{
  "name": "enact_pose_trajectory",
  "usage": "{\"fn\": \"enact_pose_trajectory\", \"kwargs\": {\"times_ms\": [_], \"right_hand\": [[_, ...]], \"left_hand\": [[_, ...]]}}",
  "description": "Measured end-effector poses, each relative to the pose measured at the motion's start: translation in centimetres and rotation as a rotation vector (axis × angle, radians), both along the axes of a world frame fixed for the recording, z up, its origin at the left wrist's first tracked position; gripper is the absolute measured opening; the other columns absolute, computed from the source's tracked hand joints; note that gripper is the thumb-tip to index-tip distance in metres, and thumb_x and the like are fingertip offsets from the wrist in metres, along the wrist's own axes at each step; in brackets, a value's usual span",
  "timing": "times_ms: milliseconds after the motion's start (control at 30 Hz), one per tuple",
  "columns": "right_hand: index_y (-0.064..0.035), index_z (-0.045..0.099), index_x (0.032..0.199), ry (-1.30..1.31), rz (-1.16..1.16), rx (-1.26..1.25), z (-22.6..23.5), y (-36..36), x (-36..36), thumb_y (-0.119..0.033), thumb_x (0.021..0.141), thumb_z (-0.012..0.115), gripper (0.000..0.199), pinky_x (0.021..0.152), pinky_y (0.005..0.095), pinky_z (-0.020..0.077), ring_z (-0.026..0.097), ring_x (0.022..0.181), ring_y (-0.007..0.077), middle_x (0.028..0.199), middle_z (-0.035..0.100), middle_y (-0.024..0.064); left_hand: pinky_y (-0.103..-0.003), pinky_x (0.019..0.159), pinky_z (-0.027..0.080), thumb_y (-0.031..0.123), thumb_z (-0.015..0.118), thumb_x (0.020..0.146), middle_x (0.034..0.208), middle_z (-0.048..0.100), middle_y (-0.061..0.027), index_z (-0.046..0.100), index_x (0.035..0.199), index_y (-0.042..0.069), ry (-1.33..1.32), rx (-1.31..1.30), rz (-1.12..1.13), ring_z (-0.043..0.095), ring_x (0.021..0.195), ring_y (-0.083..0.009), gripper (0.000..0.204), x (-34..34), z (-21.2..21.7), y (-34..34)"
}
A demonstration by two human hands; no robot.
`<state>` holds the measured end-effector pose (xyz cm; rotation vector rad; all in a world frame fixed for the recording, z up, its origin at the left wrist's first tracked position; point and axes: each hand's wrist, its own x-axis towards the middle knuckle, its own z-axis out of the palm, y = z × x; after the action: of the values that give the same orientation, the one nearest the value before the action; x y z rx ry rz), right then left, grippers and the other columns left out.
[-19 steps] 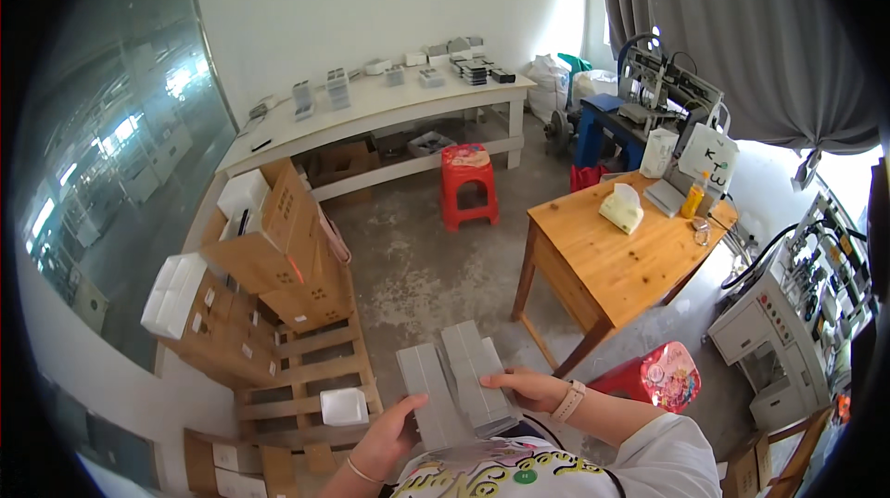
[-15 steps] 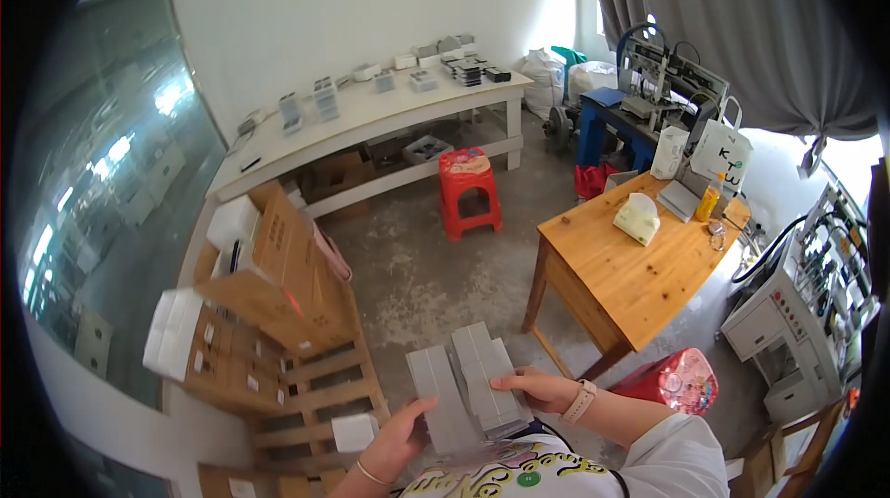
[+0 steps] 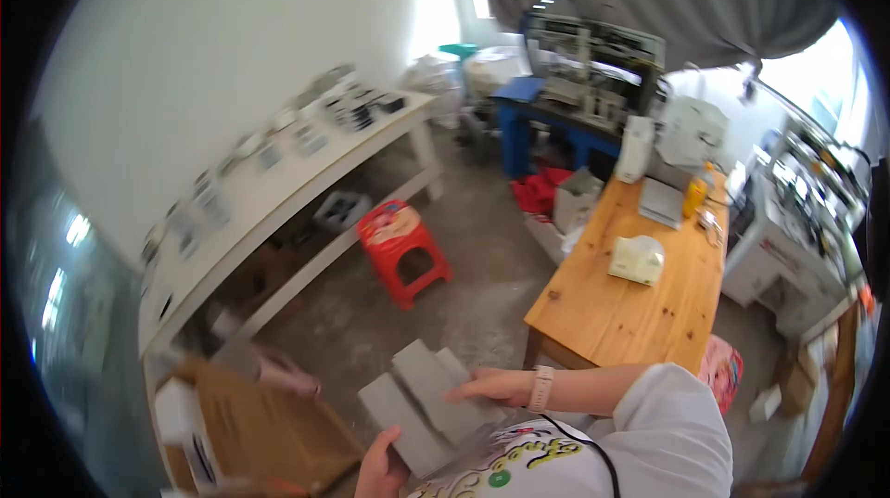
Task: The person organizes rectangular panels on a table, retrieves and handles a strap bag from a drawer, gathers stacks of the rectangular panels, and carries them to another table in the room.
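Low in front of my body I carry two stacks of flat grey rectangular pieces, side by side. Around the outer edge of the left stack (image 3: pixel 404 424) closes my left hand (image 3: pixel 380 468), its thumb lying on top. The right stack (image 3: pixel 434 389) is gripped by my right hand (image 3: pixel 491 388), which wears a pale wristband; its fingers underneath are hidden. Pieces in the right stack sit unevenly, one jutting out behind. Motion blur hides what exactly the pieces are.
A wooden table (image 3: pixel 593 312) with a tissue pack (image 3: pixel 637 260) and orange bottle (image 3: pixel 697 190) stands to my right. Ahead is a red stool (image 3: pixel 400 240); a long white bench (image 3: pixel 269 197) runs along the left wall. An open cardboard box (image 3: pixel 269 419) sits near left. Machines stand at the right.
My view has swung to the right, so the bench, stool and box shift left in the picture. Both hands still hold the grey stacks.
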<state>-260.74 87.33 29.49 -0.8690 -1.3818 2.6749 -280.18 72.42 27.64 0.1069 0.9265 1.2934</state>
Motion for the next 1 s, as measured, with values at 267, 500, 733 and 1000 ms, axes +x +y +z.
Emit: {"fn": "enact_pose_trajectory", "kwargs": {"times_ms": [267, 500, 733, 1000], "right_hand": [[0.0073, 0.05, 0.106, 0.093, -0.433, -0.104, -3.1, 10.8, -8.1, -0.032, 0.068, 0.067, 0.057, 0.079, 0.0295, 0.043, 0.055, 0.089, 0.0182, 0.101, 0.056, 0.0122], [0.0085, 0.051, 0.104, 0.124, -0.81, -0.038, -2.5, 16.8, -9.9, -0.034, 0.066, 0.068, 0.059, 0.077, 0.0292, 0.0434, 0.055, 0.088, 0.0187, 0.098, 0.057, 0.013], [0.0099, 0.051, 0.103, 0.005, -1.063, 0.014, -2.7, 22.1, -8.5, -0.034, 0.064, 0.069, 0.061, 0.077, 0.0281, 0.043, 0.055, 0.089, 0.0188, 0.099, 0.056, 0.0149], [0.0068, 0.05, 0.108, -0.061, -1.262, 0.001, -3.3, 27.9, -4.9, -0.036, 0.065, 0.068, 0.063, 0.077, 0.0289, 0.0426, 0.053, 0.093, 0.0202, 0.105, 0.055, 0.0141]], "left_hand": [[-0.038, 0.094, 0.032, 0.017, 0.051, 0.077, 0.121, 0.041, -0.015, 0.032, 0.123, 0.001, 0.243, -0.054, -0.531, 0.041, 0.11, -0.0276, 0.052, -10.0, 1.9, 17.7], [-0.036, 0.093, 0.033, 0.01, 0.053, 0.077, 0.123, 0.038, -0.0175, 0.03, 0.124, 0.002, 0.416, 0.023, -0.829, 0.041, 0.11, -0.0271, 0.053, -13.7, 3.1, 30.7], [-0.041, 0.095, 0.03, 0.026, 0.053, 0.075, 0.12, 0.042, -0.0134, 0.031, 0.123, 0.001, 0.225, 0.076, -0.94, 0.041, 0.11, -0.0292, 0.059, -10.7, 1.6, 43.0], [-0.041, 0.094, 0.031, 0.027, 0.055, 0.073, 0.12, 0.042, -0.0132, 0.033, 0.123, 0.002, 0.215, 0.218, -1.138, 0.041, 0.109, -0.0278, 0.06, -5.0, 1.9, 52.7]]}}
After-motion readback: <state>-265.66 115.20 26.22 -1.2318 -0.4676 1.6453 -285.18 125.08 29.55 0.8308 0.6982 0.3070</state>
